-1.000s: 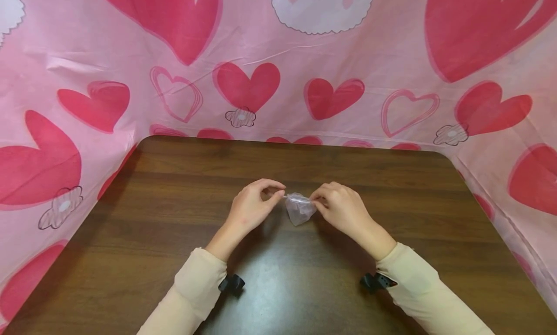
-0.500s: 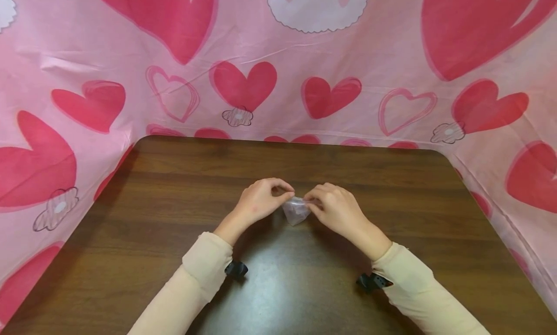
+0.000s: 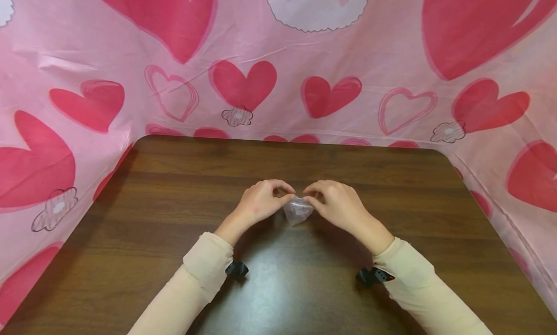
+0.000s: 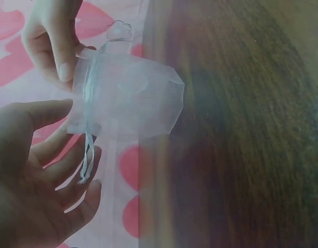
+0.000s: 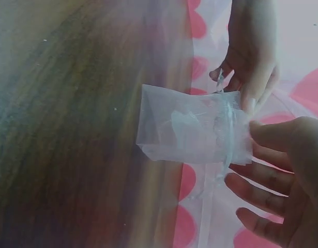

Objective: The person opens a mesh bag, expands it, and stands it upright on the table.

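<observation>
A small sheer white drawstring pouch (image 3: 298, 212) hangs between my two hands above the table. Its mouth and ribbon lie at the top, and its base points down; something pale shows faintly inside the mesh. My left hand (image 3: 264, 200) pinches one corner of the mouth between thumb and fingers, its fingertips partly behind the fabric. At the opposite corner, my right hand (image 3: 337, 203) holds the rim with its thumb in front. A ribbon loop (image 4: 86, 159) dangles beside my left fingers in the left wrist view. The other fingers of both hands are spread and loosely bent.
A dark wood-grain table (image 3: 187, 257) spreads beneath the hands. Pink cloth (image 3: 287, 45) printed with hearts surrounds its back and sides. Black wrist cameras (image 3: 375, 276) sit under both cream sleeves (image 3: 204, 272).
My left hand has come in from the left, where a short cord stretched between it and the pouch. My right fingers have shifted up along the pouch's mouth, and the pouch looks flatter.
</observation>
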`<state>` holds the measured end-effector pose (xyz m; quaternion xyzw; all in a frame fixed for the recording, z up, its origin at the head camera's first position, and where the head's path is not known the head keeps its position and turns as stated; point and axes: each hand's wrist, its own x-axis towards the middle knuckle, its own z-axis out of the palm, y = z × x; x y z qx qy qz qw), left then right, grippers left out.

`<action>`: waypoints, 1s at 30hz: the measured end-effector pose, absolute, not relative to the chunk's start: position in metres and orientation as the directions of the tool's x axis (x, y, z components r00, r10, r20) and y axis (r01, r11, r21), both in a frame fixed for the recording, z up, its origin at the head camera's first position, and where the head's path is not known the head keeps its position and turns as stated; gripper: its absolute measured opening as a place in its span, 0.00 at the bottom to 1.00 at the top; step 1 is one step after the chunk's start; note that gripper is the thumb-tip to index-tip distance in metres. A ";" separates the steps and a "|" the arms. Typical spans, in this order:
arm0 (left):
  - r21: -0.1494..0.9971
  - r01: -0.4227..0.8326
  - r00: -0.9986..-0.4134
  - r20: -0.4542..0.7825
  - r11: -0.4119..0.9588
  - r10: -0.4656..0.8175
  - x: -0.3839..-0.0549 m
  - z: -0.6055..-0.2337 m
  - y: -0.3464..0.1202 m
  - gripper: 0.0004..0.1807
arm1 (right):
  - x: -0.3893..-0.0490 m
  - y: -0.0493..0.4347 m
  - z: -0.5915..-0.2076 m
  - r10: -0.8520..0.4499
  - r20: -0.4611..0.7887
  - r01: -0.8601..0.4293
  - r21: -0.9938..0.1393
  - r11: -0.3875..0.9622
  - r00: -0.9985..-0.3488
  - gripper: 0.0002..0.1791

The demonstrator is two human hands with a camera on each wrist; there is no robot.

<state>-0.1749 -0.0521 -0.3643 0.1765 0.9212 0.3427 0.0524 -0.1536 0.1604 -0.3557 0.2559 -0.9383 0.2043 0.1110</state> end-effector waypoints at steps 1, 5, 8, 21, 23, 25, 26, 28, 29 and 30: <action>0.648 0.292 -0.931 0.026 0.703 0.363 -0.175 -0.364 -0.052 0.09 | -0.154 0.160 -0.355 -0.438 0.306 -0.526 -0.329 0.785 -0.845 0.08; 0.632 0.298 -0.930 0.023 0.716 0.366 -0.178 -0.361 -0.053 0.09 | -0.158 0.159 -0.352 -0.445 0.272 -0.516 -0.326 0.792 -0.854 0.07; 0.608 0.303 -0.924 0.000 0.734 0.382 -0.182 -0.357 -0.054 0.08 | -0.160 0.158 -0.350 -0.455 0.247 -0.515 -0.320 0.795 -0.856 0.06; 0.486 0.381 -0.872 -0.092 0.786 0.480 -0.190 -0.340 -0.050 0.06 | -0.168 0.150 -0.343 -0.483 0.187 -0.517 -0.275 0.810 -0.856 0.02; 0.474 0.385 -0.870 -0.099 0.792 0.482 -0.190 -0.340 -0.048 0.07 | -0.170 0.149 -0.343 -0.464 0.200 -0.504 -0.283 0.816 -0.863 0.02; 0.470 0.379 -0.872 -0.106 0.797 0.477 -0.190 -0.340 -0.046 0.07 | -0.170 0.149 -0.344 -0.453 0.208 -0.496 -0.287 0.819 -0.867 0.02; 0.469 0.375 -0.875 -0.108 0.800 0.473 -0.190 -0.340 -0.046 0.07 | -0.170 0.150 -0.344 -0.450 0.206 -0.494 -0.287 0.821 -0.869 0.02; 0.469 0.367 -0.881 -0.103 0.803 0.462 -0.190 -0.341 -0.044 0.06 | -0.169 0.150 -0.344 -0.452 0.195 -0.491 -0.280 0.825 -0.870 0.02; 0.469 0.364 -0.885 -0.096 0.805 0.456 -0.190 -0.342 -0.044 0.06 | -0.168 0.150 -0.344 -0.456 0.182 -0.490 -0.278 0.826 -0.871 0.02; 0.468 0.362 -0.889 -0.087 0.807 0.449 -0.190 -0.343 -0.044 0.06 | -0.167 0.151 -0.345 -0.458 0.166 -0.487 -0.277 0.828 -0.873 0.03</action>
